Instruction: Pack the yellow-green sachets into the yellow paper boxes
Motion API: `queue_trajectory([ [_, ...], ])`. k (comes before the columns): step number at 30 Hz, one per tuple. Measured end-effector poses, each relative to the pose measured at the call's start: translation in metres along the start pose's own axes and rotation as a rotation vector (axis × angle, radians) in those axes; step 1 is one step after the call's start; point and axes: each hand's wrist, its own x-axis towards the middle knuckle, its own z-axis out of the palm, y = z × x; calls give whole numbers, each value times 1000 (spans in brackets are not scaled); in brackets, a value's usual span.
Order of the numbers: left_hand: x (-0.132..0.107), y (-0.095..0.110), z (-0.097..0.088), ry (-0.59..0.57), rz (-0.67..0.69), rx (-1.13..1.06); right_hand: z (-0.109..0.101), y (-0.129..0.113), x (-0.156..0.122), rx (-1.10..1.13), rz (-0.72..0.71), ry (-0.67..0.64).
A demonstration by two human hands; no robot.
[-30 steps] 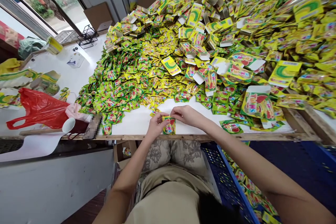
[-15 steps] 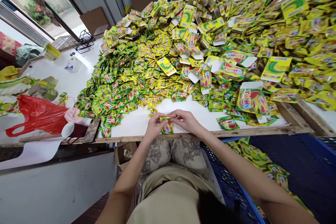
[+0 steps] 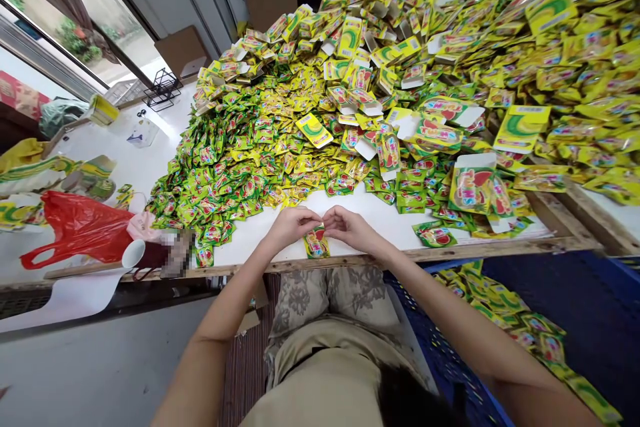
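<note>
Through this remote view I see my left hand (image 3: 296, 225) and right hand (image 3: 353, 230) both pinched narrow at the top of the packet (image 3: 317, 243), at the near edge of the table (image 3: 263, 232), presumably steadying it from both sides, clear of the heap (image 3: 245, 160).

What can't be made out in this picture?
In the head view:
Exact grip on the packet: hidden by the left hand and right hand.
Packet's fine print: too small.
Object beside the cup: pixelated.
Part of the blue crate: cut off by the right edge.
</note>
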Motion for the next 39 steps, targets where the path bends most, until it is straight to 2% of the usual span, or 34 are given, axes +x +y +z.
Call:
queue_trajectory([
  [2,3,1,-3,-47,10,66,4,6,-4,11,6,78],
  [4,5,2,-5,-84,13,120,6,8,-5,17,7,101],
  [17,17,15,-11,-203,49,412,7,8,-3,29,-1,103],
  [25,21,24,-16,-307,124,533,8,5,-4,-13,-27,113],
  [30,6,14,-10,-249,132,284,9,6,-7,-82,-53,135],
  [34,-12,-3,7,-51,100,33,13,7,-10,-123,-42,145],
  [36,-19,-10,16,21,49,-94,14,7,-10,-118,-26,146],
  [39,-26,-18,29,140,-116,-344,17,7,-9,-84,-20,122],
])
